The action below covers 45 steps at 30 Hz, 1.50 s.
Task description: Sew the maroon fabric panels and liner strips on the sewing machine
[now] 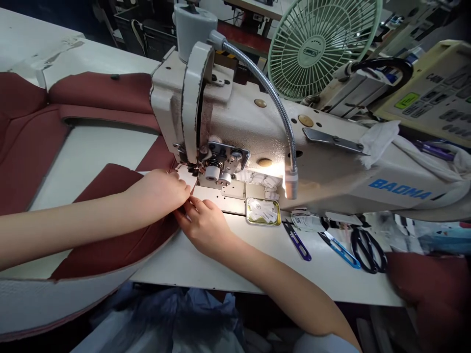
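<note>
A dark red padded upholstery cover point(121, 245) with a pale backing lies under and around my hands, its edge close to the needle area of a sewing machine point(235, 113). My left hand point(162, 190) is closed on the cover's edge just in front of the presser foot point(193, 169). Touching it from the right, my right hand point(206, 226) pinches the same edge with curled fingers. A small white piece point(187, 177) shows between the left hand and the foot. The fingertips of both hands are partly hidden.
Right of the hands sit a tin of labels point(263, 212), purple thread snips point(297, 241), blue snips point(339, 250) and black-handled scissors point(368, 251). A lit gooseneck lamp point(290, 184) hangs over the machine bed. Behind stand a green fan point(324, 44) and a control panel point(434, 93).
</note>
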{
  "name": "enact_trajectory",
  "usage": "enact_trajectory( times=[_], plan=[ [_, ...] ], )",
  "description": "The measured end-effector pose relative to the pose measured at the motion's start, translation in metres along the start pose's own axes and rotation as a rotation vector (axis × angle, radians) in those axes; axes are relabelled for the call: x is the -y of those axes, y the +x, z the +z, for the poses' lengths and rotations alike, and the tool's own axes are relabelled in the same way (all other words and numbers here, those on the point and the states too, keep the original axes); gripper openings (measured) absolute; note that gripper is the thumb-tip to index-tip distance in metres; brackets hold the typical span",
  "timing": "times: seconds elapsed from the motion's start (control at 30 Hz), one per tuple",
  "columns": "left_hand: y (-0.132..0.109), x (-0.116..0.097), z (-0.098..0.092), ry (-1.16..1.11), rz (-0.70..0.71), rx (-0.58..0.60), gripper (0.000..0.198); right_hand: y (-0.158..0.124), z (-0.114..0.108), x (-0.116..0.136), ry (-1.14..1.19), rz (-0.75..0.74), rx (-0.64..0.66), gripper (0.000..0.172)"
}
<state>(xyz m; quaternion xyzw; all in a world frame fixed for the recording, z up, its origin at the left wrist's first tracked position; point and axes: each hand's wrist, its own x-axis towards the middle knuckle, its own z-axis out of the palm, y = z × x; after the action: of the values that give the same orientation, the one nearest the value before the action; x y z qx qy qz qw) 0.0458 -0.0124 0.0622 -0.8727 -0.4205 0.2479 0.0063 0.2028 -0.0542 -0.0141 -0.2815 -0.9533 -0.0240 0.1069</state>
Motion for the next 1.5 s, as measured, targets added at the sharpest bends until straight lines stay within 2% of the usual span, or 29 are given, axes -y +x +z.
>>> enact_trajectory(
  times=[0.17, 0.3, 0.5, 0.77, 0.83, 1.0, 1.27, 1.5],
  plan=[
    [-0.008, 0.000, -0.010, -0.070, -0.011, 0.060, 0.027, 0.000, -0.002, 0.002, 0.006, 0.027, 0.015, 0.029],
    [-0.011, 0.000, -0.009, -0.225, -0.048, 0.095, 0.024, -0.001, -0.003, 0.007, -0.009, 0.031, 0.026, 0.026],
    [-0.004, 0.000, -0.001, -0.242, -0.066, 0.005, 0.028, -0.001, -0.004, 0.013, -0.028, 0.040, 0.010, 0.030],
    [0.005, -0.001, 0.003, -0.220, -0.092, -0.094, 0.026, 0.003, 0.006, 0.011, 0.000, 0.096, 0.011, 0.036],
    [0.001, 0.001, -0.001, -0.178, -0.059, -0.085, 0.026, 0.003, 0.006, 0.013, -0.024, 0.090, 0.000, 0.036],
    [-0.010, 0.004, -0.011, -0.076, 0.146, -0.009, 0.017, 0.003, 0.000, 0.018, -0.042, 0.042, 0.012, 0.032],
    [0.001, 0.003, 0.001, -0.174, 0.045, -0.027, 0.021, -0.001, -0.003, 0.021, -0.049, -0.007, -0.021, 0.037],
    [-0.006, 0.004, 0.001, -0.157, 0.014, -0.036, 0.022, -0.001, -0.008, 0.012, 0.056, 0.038, 0.040, 0.033]
  ],
)
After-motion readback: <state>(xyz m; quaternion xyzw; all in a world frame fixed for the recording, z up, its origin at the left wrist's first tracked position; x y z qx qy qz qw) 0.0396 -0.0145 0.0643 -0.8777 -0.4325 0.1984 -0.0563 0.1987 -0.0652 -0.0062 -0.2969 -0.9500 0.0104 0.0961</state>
